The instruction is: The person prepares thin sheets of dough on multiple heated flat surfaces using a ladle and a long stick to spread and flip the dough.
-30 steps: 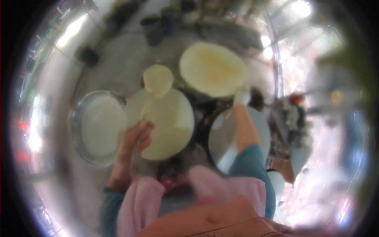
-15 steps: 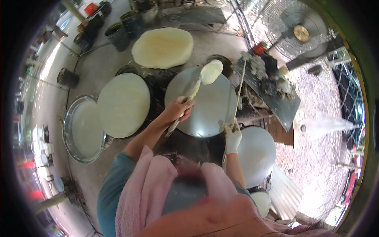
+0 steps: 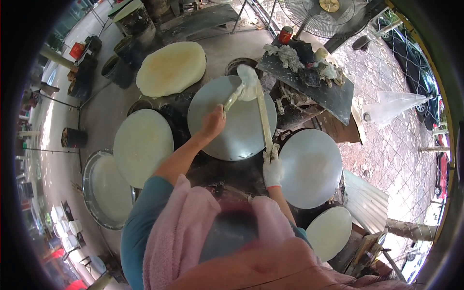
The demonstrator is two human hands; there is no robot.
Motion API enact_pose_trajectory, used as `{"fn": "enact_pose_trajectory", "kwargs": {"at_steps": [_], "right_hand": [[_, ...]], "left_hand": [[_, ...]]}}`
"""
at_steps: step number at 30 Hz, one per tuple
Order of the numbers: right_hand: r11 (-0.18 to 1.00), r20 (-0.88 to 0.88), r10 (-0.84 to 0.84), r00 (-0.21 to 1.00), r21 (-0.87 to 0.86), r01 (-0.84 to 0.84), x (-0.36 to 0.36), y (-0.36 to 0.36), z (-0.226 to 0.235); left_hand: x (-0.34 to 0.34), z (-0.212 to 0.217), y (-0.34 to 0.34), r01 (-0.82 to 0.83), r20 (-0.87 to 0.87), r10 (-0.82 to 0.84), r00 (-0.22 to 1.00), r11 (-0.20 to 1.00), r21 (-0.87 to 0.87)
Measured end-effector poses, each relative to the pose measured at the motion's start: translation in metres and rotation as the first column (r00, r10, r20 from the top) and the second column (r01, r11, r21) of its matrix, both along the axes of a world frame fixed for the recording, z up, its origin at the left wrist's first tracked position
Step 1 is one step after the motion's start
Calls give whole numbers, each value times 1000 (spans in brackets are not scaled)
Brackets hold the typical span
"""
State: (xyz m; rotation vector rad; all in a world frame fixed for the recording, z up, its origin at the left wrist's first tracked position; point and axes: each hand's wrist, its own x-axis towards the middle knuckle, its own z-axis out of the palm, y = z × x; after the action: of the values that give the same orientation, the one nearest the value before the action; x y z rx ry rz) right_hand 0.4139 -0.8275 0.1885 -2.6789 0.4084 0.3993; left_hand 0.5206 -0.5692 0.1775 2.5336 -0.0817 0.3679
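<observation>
My bare left hand (image 3: 212,124) is closed around the handle of a batter-coated ladle (image 3: 247,79), whose pale bowl hangs over the far edge of a large round grey griddle (image 3: 227,133). My right hand (image 3: 273,169), in a white glove, grips a long flat wooden stick (image 3: 265,121) at the griddle's right side. The stick's far end meets the ladle's bowl; whether they touch or only overlap in view I cannot tell. The middle griddle's surface shows bare metal. Left of it, a round griddle bears a smooth pale sheet of batter (image 3: 143,147).
A wide basin (image 3: 86,193) of white batter stands at the left. Another bare griddle (image 3: 311,166) is at the right, and a batter-covered one (image 3: 329,233) nearer me. A pale, partly browned round (image 3: 171,67) lies beyond. A dark board (image 3: 333,104) carries scraps; a fan (image 3: 328,17) stands behind.
The stick has swung left from beside the griddle, its far end now at the ladle's bowl. My view has shifted, showing more of the near right.
</observation>
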Motion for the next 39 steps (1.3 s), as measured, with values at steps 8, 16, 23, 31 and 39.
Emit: {"fn": "enact_pose_trajectory", "kwargs": {"at_steps": [8, 16, 23, 31, 39], "right_hand": [[616, 97, -394, 914, 766, 184, -3, 81, -35], [554, 107, -401, 910, 819, 148, 24, 76, -26], [514, -177, -163, 971, 824, 237, 35, 99, -10], [397, -379, -35, 925, 844, 361, 57, 47, -6], [595, -141, -14, 990, 794, 122, 118, -19, -14]], "left_hand": [[0, 101, 53, 5, 155, 55, 986, 930, -368], [-71, 52, 122, 83, 58, -64, 996, 901, -426], [-134, 41, 134, -272, -322, -19, 947, 489, -829], [-169, 23, 141, -255, 15, 279, 960, 897, -361], [-214, -4, 132, -323, 287, 209, 935, 836, 444]]}}
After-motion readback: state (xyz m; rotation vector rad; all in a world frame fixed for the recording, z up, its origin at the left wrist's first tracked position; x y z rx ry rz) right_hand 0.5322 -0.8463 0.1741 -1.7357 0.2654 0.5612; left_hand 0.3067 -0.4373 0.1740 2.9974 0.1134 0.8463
